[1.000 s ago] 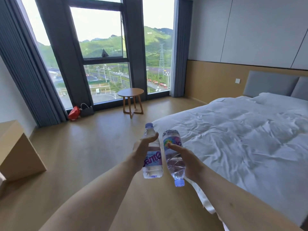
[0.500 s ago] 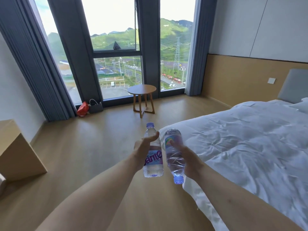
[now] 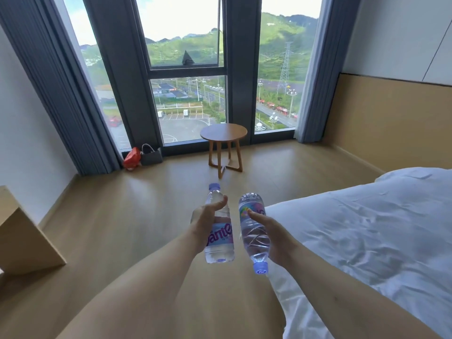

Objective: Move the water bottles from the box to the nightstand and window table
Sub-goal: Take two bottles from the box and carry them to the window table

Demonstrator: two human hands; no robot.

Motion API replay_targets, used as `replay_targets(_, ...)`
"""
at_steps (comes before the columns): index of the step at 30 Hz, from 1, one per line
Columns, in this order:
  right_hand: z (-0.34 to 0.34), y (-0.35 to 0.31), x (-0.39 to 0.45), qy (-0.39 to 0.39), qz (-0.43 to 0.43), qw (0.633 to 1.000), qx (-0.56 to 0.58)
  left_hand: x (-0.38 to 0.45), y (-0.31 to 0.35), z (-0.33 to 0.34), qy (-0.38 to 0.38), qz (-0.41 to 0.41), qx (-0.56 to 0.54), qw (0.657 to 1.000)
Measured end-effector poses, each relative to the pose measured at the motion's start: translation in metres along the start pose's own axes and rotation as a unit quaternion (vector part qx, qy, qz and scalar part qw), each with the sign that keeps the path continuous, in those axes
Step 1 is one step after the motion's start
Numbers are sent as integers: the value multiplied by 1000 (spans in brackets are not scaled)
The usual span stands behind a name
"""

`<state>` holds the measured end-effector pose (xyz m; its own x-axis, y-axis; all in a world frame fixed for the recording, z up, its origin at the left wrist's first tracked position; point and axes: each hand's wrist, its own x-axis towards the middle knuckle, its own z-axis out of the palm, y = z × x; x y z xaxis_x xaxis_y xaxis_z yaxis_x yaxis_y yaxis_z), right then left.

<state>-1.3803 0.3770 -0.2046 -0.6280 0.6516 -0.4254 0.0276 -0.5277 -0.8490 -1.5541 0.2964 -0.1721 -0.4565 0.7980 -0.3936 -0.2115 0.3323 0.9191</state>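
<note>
Beside the white bed (image 3: 367, 228), the left hand (image 3: 205, 223) grips an upright clear plastic water bottle (image 3: 219, 231); the right hand (image 3: 271, 233) clasps another clear plastic bottle upside down (image 3: 253, 231). The round wooden window table (image 3: 223, 133) stands well ahead. The inverted one might slip, or need awkward turning before standing.

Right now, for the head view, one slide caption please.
Each hand grips a water bottle, left cap-up, right cap-down, facing the round window table beside the bed.

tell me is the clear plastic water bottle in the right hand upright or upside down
Upside down: the clear plastic water bottle gripped by the right hand has its pale purple cap pointing down toward the camera and its base pointing up.
</note>
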Motion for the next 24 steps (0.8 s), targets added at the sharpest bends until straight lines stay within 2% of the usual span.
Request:
replay_targets(9,23,-75,196,48,0,999,-22,200,70,-46,-15,19,-5,1000)
replay_targets(16,54,-143,340,38,18,999,9,339,144,-86,-30,10,-7,999)
replay_targets(24,53,-197,492,33,24,999,15,485,185,-106,-20,-6,-18,1000)
